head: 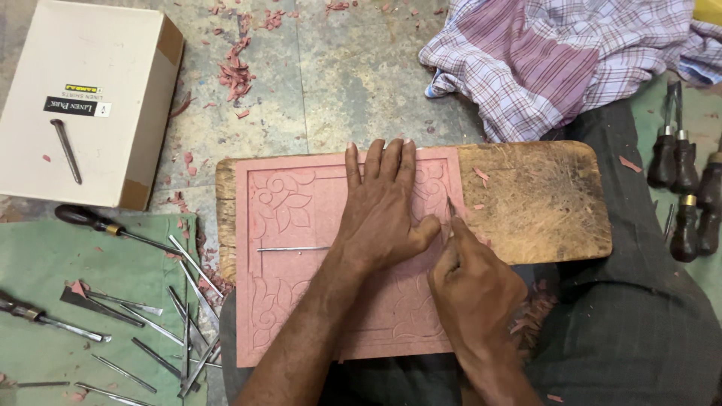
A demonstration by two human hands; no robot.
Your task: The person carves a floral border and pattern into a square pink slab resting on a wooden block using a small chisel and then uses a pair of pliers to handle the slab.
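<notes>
A pink sheet (pixel 301 225) carved with leaf and scroll patterns lies on a worn wooden board (pixel 541 199) across my lap. My left hand (pixel 380 210) rests flat on the sheet, fingers spread toward its far edge. My right hand (pixel 474 289) grips a thin metal carving tool (pixel 451 208) whose tip meets the sheet's right border, beside my left thumb. A loose thin metal rod (pixel 293 249) lies across the sheet, to the left of my left wrist.
Several metal carving tools (pixel 162 327) lie on a green cloth (pixel 45 278) at the left. A cardboard box (pixel 83 98) with a nail on top sits at the upper left. Dark-handled chisels (pixel 681 177) lie at the right. Checked cloth (pixel 556 53) lies beyond the board. Pink shavings (pixel 237 71) litter the floor.
</notes>
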